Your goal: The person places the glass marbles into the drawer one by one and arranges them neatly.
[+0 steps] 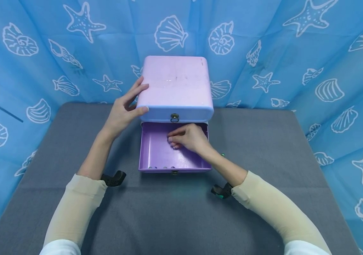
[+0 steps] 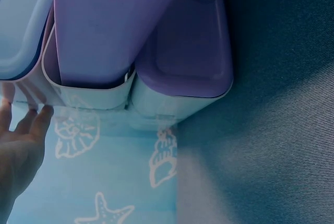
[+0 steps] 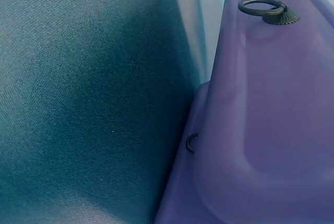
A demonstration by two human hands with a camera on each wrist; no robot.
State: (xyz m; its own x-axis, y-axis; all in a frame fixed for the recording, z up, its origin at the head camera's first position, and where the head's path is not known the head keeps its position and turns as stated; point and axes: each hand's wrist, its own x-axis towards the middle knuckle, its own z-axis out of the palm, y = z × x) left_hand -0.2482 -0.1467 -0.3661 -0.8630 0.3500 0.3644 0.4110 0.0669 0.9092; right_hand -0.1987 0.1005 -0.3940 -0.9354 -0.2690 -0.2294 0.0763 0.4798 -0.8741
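A small chest of drawers (image 1: 178, 81) with a pink top stands at the back of the table, its blue top drawer (image 1: 159, 114) pushed in. Below it a purple drawer (image 1: 156, 145) is pulled out. My left hand (image 1: 125, 106) rests on the chest's left side, thumb at the front edge, fingers spread. Inside the purple drawer my right hand (image 1: 191, 137) pinches a small dark marble (image 1: 170, 140), mostly covered by the fingertips. Several small marbles (image 1: 165, 167) lie along the drawer's front wall. The right wrist view shows only the drawer fronts, not the hand.
A lower purple drawer (image 2: 188, 41) is closed beneath the pulled-out one. Ring pulls (image 1: 174, 118) hang on the drawer fronts. Grey cloth (image 1: 175, 212) covers the table. A blue curtain (image 1: 248, 32) with shell prints hangs right behind the chest.
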